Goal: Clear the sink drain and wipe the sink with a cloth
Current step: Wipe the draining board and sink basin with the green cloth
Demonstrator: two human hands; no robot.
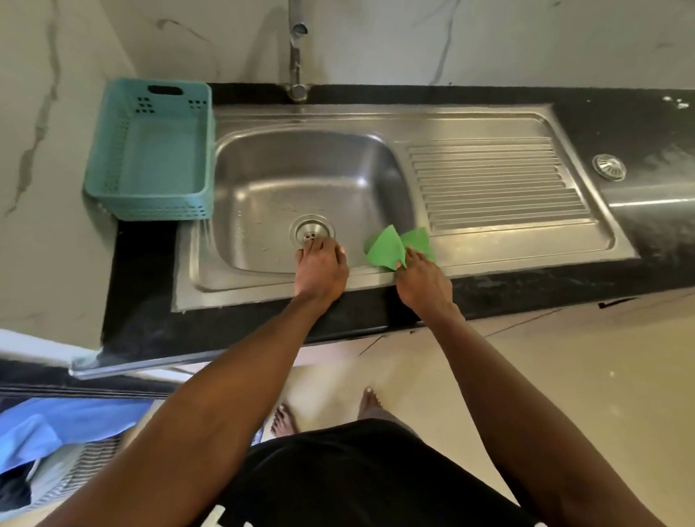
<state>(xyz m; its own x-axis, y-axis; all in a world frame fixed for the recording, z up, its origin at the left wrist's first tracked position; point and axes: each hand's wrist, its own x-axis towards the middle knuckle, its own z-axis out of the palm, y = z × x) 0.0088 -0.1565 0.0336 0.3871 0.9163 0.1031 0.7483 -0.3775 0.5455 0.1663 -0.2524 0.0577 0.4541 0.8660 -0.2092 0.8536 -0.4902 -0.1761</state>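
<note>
Sink drain [312, 231]: round steel fitting in the floor of the sink basin [270, 178], toward the basin's near wall; its perforated cup shows in the centre, and any debris is too small to tell.
Left hand [322, 271]: reaches over the near rim, fingers bent downward, tips touching the drain's near edge; whether they pinch anything cannot be told.
Key relation: the drain lies straight beyond the left fingertips, away from the person, so the left hand is much the nearer; being round, the drain has no long axis.
Cloth [395, 247]: green, crumpled, right of the drain at the basin's near right corner.
Right hand [421, 281]: pinches the cloth's near edge, well apart from the drain.
Strainer cap [609, 167]: far right of the drain, on the black counter [667, 131] beyond the ribbed drainboard [499, 182].
Faucet [296, 51]: behind the drain.
Basket [152, 152]: teal, left of the drain, against the sink.
Stage: probably drain clearing; wiping not yet begun.
</note>
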